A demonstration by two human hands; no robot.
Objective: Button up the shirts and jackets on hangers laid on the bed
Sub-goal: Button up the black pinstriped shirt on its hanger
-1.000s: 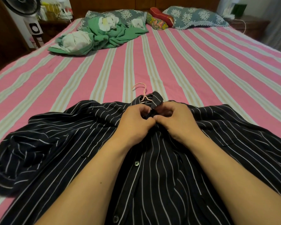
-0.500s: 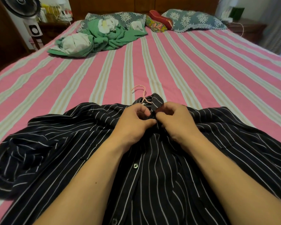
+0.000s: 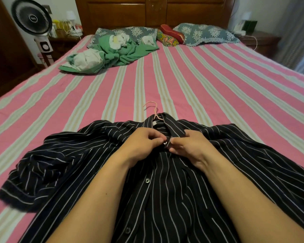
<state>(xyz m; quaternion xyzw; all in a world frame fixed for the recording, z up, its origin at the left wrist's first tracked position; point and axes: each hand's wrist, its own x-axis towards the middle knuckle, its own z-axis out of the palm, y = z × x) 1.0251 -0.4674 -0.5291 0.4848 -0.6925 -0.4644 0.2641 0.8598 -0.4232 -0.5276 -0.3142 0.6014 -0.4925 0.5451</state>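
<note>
In the head view, a dark striped shirt (image 3: 165, 181) lies spread on the pink striped bed (image 3: 209, 81), filling the picture from 9 o'clock round through 6 to 3 o'clock, its collar towards 12. A pink hanger (image 3: 154, 110) pokes out of the collar just above centre. The left hand (image 3: 142, 142) and right hand (image 3: 189, 146) meet just below the collar, each pinching an edge of the shirt front, with the top button (image 3: 165, 143) showing between their fingertips. Two more buttons sit lower down the front, towards 6 o'clock. A heap of green clothes (image 3: 116, 51) lies at 11 o'clock, near the pillows (image 3: 205, 33) at 12, and a fan (image 3: 32, 19) stands at 10 o'clock.
</note>
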